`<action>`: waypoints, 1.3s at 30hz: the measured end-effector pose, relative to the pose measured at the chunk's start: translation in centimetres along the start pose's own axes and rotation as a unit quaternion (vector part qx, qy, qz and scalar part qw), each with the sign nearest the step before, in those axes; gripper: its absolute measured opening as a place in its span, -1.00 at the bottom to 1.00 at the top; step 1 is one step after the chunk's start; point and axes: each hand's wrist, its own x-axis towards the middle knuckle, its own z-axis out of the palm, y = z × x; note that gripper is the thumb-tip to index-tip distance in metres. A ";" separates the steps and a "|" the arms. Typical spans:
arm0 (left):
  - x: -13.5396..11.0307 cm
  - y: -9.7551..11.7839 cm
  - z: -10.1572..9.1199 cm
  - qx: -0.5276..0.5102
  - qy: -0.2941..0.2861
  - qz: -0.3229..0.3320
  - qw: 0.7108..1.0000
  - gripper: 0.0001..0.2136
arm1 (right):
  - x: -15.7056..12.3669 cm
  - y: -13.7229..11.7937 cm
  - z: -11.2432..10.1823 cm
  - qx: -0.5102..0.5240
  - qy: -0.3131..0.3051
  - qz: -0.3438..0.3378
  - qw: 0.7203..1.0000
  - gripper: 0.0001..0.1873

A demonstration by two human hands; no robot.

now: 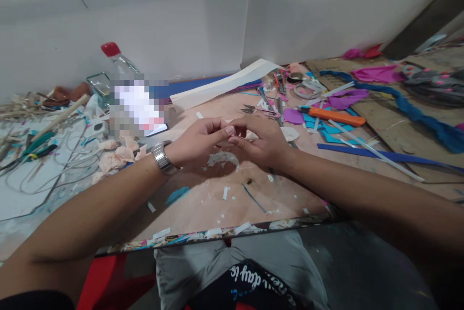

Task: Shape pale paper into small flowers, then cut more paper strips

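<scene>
Pale piece [250, 135], mostly hidden, between left hand [197, 141] and right hand [266, 141], above the table [203, 203] | fingers curled, tips meeting; cannot tell what either grips | light, even fingertip pressure should suit | scissors [266, 111] just beyond

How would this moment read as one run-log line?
Left hand, right hand: fingertips together over table; held item: unclear; left wrist: watch; right side: orange tool

The pinkish worktop [203, 211] has a white scrap [225, 193] low in the middle and brown cardboard [391, 132] at right.
</scene>
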 end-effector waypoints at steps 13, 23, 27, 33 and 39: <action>-0.2 0.2 0.1 -0.014 -0.016 -0.027 0.999 -0.62 | -0.1 -0.2 -0.1 -0.022 0.021 0.004 1.000 -0.70; -0.1 0.4 0.1 -0.040 -0.015 -0.037 0.998 -0.61 | 0.0 0.0 -0.2 -0.014 0.008 0.006 1.000 -0.63; -0.1 0.5 0.2 -0.049 -0.009 -0.043 0.998 -0.60 | 0.0 0.0 -0.2 -0.020 0.006 0.004 1.000 -0.64; -0.1 0.4 0.3 -0.057 -0.006 -0.040 0.998 -0.62 | -0.1 0.1 -0.1 -0.007 0.007 0.001 1.000 -0.66; -0.1 0.3 0.4 -0.058 -0.013 -0.027 0.998 -0.63 | 0.0 0.0 0.0 0.004 -0.003 0.000 1.000 -0.64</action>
